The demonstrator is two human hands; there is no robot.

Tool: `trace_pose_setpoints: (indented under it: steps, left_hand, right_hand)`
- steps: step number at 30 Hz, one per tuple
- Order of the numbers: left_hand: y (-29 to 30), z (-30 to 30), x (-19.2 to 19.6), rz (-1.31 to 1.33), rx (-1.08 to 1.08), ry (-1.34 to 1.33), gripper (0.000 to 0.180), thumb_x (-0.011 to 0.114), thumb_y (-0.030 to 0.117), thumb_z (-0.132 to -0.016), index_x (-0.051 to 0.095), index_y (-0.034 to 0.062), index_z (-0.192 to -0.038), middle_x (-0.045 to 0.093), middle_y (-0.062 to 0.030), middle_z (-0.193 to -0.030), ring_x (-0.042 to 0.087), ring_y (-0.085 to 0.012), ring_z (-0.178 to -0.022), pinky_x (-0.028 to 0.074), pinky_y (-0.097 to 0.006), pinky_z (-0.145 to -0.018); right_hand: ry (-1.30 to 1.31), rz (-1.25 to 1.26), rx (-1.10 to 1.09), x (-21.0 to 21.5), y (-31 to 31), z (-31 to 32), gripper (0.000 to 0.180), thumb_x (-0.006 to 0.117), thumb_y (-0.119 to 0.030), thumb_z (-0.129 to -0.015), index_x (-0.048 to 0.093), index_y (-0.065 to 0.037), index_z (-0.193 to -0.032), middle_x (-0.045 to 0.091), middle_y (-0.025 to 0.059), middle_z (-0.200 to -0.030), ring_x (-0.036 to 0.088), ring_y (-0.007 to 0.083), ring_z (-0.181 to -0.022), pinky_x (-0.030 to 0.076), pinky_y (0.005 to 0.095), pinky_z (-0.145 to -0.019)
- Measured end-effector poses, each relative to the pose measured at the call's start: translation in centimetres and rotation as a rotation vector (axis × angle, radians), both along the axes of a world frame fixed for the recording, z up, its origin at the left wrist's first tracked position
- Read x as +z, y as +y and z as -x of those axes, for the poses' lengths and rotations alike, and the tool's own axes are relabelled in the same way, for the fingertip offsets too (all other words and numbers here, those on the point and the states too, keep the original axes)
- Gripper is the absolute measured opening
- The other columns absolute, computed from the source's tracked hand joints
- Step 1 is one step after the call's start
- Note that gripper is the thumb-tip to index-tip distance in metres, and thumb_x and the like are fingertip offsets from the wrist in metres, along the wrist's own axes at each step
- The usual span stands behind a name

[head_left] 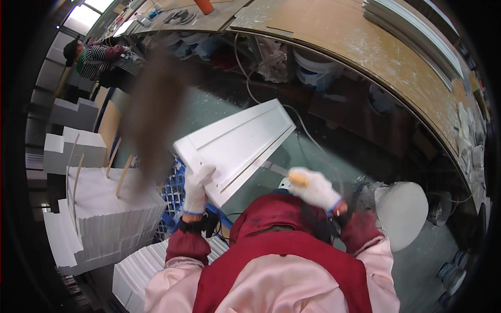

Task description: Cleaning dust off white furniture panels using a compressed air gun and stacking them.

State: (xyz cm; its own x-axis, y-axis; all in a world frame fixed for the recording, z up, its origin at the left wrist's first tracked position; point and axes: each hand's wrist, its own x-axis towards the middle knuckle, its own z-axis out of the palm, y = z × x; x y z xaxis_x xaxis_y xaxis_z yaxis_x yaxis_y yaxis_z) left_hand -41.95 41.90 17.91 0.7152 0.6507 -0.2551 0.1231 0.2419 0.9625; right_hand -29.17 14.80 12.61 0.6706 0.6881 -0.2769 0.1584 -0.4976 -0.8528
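Observation:
A white panel with a recessed middle (237,146) is held tilted in front of me, above the floor. My left hand (198,188), in a white knitted glove, is closed on its near left end. A dark slot or line runs along its lower right edge. My right hand (317,190), gloved the same way, grips the yellow handle of a putty knife (274,168). The knife's flat metal blade points left, its tip at or very close to that edge; contact is hard to tell.
Stacked white panels (112,208) with thin wooden strips stand left, beside a blue lattice crate (174,190). A long workbench (334,31) crosses the far side, with buckets (315,70) beneath and a hose (310,136). A round pale-topped object (401,216) stands right. Another person (96,60) is far left; a brown blur (156,109) hides part.

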Motion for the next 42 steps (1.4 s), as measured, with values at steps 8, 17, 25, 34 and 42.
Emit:
trace_pose_setpoints:
  steps: [8,17,25,34,42]
  left_hand:
    - [-0.2,7.4,0.1,-0.05,0.154,0.176,0.032,0.065,0.011,-0.075,0.056,-0.0029,-0.103,0.062,-0.009,-0.09,0.063,-0.0174,-0.079,0.051,-0.027,-0.071]
    - [-2.8,7.3,2.8,-0.017,0.173,0.279,0.043,0.066,0.009,-0.073,0.052,-0.0031,-0.112,0.061,-0.0099,-0.095,0.062,-0.0186,-0.081,0.051,-0.028,-0.072]
    - [-4.1,3.1,9.5,-1.07,-1.151,0.848,0.034,0.065,0.02,-0.071,0.055,0.0077,-0.101,0.06,-0.0132,-0.089,0.061,-0.0335,-0.085,0.05,-0.042,-0.069]
    - [-5.9,-1.3,6.6,-1.156,-1.835,0.515,0.032,0.062,0.012,-0.073,0.053,0.0074,-0.103,0.059,-0.0106,-0.098,0.062,-0.0279,-0.084,0.053,-0.039,-0.063]
    - [-4.8,-3.1,5.1,-1.224,-1.879,0.247,0.032,0.059,0.011,-0.072,0.054,0.0089,-0.103,0.06,-0.0107,-0.09,0.063,-0.0279,-0.073,0.051,-0.039,-0.049]
  right_hand:
    - [0.155,0.306,0.265,-4.7,3.4,-3.9,0.033,0.059,-0.025,-0.073,0.062,-0.013,-0.103,0.065,0.0146,-0.1,0.061,0.0364,-0.093,0.049,0.0418,-0.08]
    - [0.102,0.488,0.334,-12.7,3.7,-7.1,0.033,0.06,-0.027,-0.071,0.066,-0.007,-0.096,0.066,0.0189,-0.093,0.061,0.0373,-0.09,0.049,0.0437,-0.079]
    - [0.358,0.345,0.248,-6.8,0.5,-13.5,0.033,0.067,-0.019,-0.07,0.064,-0.005,-0.099,0.064,0.0055,-0.072,0.058,0.0158,-0.058,0.05,0.0325,-0.057]
    - [-0.111,0.361,0.788,-2.4,-1.5,-11.4,0.031,0.067,-0.023,-0.07,0.067,-0.012,-0.099,0.066,0.0133,-0.081,0.063,0.0328,-0.074,0.051,0.0361,-0.068]
    - [0.016,0.488,0.777,-4.5,-2.6,-8.9,0.026,0.062,-0.028,-0.069,0.068,-0.009,-0.087,0.067,0.0137,-0.081,0.065,0.032,-0.079,0.051,0.0422,-0.071]
